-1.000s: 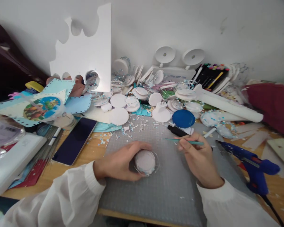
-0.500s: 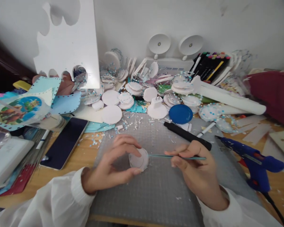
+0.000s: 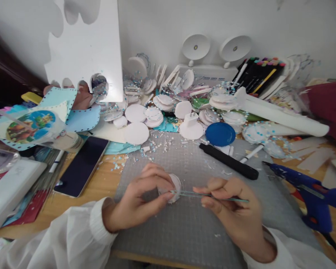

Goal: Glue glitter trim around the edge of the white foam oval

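Observation:
On the grey cutting mat point(image 3: 156, 239) lies a small round white foam disc point(image 3: 176, 183), partly covered by my left hand point(image 3: 151, 192). The thumb and forefinger of that hand are pinched together over the disc. Whatever sits between those fingertips is too small to make out. My right hand point(image 3: 229, 205) grips a pair of thin teal tweezers point(image 3: 197, 194), held nearly level. Their tips point left and reach the left fingertips above the disc.
A black pen-like tool point(image 3: 229, 162), a blue round lid point(image 3: 220, 134) and white foam discs point(image 3: 137, 133) lie behind the hands. A blue glue gun point(image 3: 302, 190) is at right, a phone point(image 3: 82, 166) at left. Foam scraps and bead strings crowd the back.
My left thumb and forefinger, apart before, have closed together over the disc at the tweezer tips. The view has shifted slightly, moving the surroundings a little to the right.

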Available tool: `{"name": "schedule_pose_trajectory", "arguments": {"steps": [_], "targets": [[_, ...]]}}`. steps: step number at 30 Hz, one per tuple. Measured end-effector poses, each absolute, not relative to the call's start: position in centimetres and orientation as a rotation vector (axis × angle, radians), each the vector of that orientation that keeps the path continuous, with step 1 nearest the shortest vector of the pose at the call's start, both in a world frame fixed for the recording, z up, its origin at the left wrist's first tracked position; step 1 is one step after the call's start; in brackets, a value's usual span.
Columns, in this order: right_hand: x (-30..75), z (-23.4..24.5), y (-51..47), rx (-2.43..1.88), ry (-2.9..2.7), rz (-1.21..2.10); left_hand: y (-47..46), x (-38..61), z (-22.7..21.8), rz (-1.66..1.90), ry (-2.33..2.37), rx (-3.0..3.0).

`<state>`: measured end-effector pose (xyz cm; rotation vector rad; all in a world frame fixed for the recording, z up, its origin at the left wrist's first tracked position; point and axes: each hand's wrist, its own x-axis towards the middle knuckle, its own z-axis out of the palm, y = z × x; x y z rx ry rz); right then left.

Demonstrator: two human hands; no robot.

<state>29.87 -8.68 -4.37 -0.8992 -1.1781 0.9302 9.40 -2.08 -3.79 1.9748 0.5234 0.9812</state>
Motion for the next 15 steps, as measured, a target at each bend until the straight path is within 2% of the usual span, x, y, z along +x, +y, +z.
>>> {"name": "schedule_pose_trajectory", "arguments": {"steps": [15], "targets": [[30.4, -5.5, -8.5, -0.990, -1.013, 0.997, -1.8, 9.4, -4.0, 1.008, 0.588, 1.974]]}}
